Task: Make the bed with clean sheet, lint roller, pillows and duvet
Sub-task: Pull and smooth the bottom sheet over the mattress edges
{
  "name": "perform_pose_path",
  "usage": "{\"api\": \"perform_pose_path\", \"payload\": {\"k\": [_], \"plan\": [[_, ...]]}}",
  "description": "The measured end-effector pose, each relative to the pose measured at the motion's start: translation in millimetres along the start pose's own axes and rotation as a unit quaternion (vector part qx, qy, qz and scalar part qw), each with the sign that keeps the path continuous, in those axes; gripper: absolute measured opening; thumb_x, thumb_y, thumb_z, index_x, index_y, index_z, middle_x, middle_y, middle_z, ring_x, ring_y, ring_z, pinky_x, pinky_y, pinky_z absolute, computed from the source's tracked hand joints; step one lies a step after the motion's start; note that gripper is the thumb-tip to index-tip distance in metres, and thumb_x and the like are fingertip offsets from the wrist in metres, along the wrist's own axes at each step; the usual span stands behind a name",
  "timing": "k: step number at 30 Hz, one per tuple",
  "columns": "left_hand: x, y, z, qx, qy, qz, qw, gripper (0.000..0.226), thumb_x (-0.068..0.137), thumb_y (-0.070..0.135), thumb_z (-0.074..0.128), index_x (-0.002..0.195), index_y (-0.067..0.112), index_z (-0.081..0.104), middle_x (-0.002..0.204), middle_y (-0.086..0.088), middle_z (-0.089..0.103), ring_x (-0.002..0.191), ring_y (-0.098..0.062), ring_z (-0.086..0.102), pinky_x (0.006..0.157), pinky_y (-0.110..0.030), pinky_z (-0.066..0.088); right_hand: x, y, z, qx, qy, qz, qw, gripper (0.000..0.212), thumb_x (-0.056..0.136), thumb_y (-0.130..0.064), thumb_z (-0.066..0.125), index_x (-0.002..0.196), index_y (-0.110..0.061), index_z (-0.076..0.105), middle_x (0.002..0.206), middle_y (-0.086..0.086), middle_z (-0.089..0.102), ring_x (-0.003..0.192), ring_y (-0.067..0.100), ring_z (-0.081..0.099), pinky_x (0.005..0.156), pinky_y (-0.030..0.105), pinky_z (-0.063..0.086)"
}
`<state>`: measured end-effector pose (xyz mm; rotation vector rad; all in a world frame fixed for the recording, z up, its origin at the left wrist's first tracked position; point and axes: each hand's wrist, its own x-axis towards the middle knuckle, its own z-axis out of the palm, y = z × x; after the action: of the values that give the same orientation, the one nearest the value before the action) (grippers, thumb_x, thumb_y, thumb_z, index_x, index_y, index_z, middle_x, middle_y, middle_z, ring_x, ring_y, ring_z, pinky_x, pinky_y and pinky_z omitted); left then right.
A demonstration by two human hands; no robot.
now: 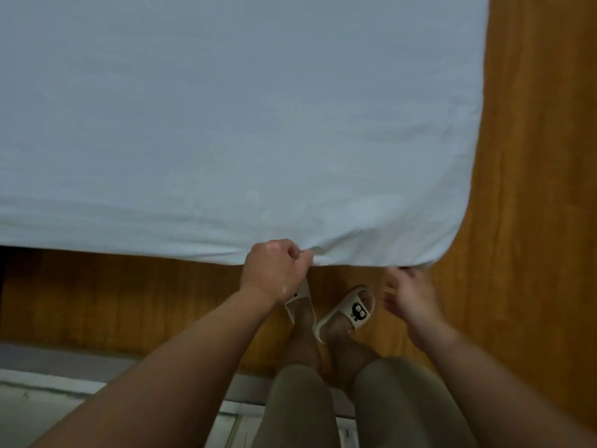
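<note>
The white sheet [226, 124] is lying smooth across the bed and filling the upper part of my view, with faint creases gathering toward the near right corner [449, 250]. Its near edge is running straight across in front of me, then rounding off at that corner and climbing away along the right side. Wooden floor [533, 189] is showing as a broad strip to the right of the bed and a narrower band between the near edge and my feet. My left hand [277, 273] is gripping the sheet's near edge just left of the corner, fingers curled tight around a pinch of fabric, arm reaching out long from the lower left. My right hand [412, 299] is hovering just below the corner, blurred, fingers loosely spread and holding nothing I can make out, the fingertips [402, 271] close under the hem. I am standing in pale slippers – the right slipper [350, 313] is showing a black cartoon face, the left slipper [300, 300] is partly hiding behind my left hand – and olive trousers [300, 409].
</note>
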<state>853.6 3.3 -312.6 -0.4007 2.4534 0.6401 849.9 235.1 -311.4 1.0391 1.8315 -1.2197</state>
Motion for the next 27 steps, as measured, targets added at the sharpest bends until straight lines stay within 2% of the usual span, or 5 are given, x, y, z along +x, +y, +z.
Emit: {"api": "perform_pose_path", "payload": {"k": [5, 13, 21, 24, 27], "plan": [[-4, 13, 43, -0.251, -0.059, -0.136, 0.957, 0.053, 0.085, 0.066, 0.059, 0.072, 0.016, 0.069, 0.088, 0.000, 0.072, 0.091, -0.026, 0.066, 0.086, -0.041, 0.053, 37, -23, -30, 0.493, -0.064, 0.103, 0.862, 0.034, 0.102, -0.036, 0.048, 0.125, -0.013, 0.058, 0.126, 0.020, 0.064, 0.117, 0.042, 0.061, 0.105, 0.058, 0.046], [1, 70, 60, -0.765, 0.012, -0.328, 0.554, 0.060, 0.073, 0.008, 0.081, 0.126, -0.002, 0.055, 0.122, -0.017, 0.067, 0.114, -0.027, 0.064, 0.109, -0.044, 0.044, 65, -17, -17, 0.242, 0.120, 0.018, 0.963, 0.034, 0.097, -0.051, 0.054, 0.097, -0.019, 0.066, 0.098, 0.005, 0.074, 0.087, 0.029, 0.071, 0.073, 0.053, 0.062], [-7, 73, 82, -0.609, -0.052, -0.306, 0.730, 0.067, 0.089, 0.050, 0.065, 0.131, 0.000, 0.051, 0.125, -0.011, 0.063, 0.112, -0.023, 0.064, 0.101, -0.045, 0.052, 86, 42, -41, -0.068, 0.242, -0.236, 0.939, 0.047, 0.105, -0.041, 0.043, 0.074, -0.006, 0.052, 0.064, 0.001, 0.051, 0.063, 0.019, 0.048, 0.061, 0.037, 0.038], [-18, 88, 83, -0.182, -0.129, -0.092, 0.970, 0.044, 0.090, 0.057, 0.059, 0.098, 0.015, 0.070, 0.098, -0.002, 0.071, 0.088, -0.017, 0.065, 0.087, -0.034, 0.055, 100, 54, -45, 0.017, 0.151, -0.208, 0.966, 0.044, 0.103, -0.044, 0.049, 0.076, -0.012, 0.060, 0.069, 0.000, 0.058, 0.066, 0.015, 0.051, 0.062, 0.034, 0.041], [-13, 101, 62, 0.093, 0.019, 0.230, 0.969, 0.021, 0.091, 0.035, 0.062, 0.106, 0.020, 0.067, 0.102, 0.000, 0.063, 0.091, -0.017, 0.058, 0.081, -0.032, 0.049, 102, 46, -49, 0.183, 0.103, -0.112, 0.971, 0.034, 0.102, -0.044, 0.050, 0.084, -0.022, 0.069, 0.084, -0.002, 0.069, 0.086, 0.019, 0.062, 0.068, 0.036, 0.047]]}}
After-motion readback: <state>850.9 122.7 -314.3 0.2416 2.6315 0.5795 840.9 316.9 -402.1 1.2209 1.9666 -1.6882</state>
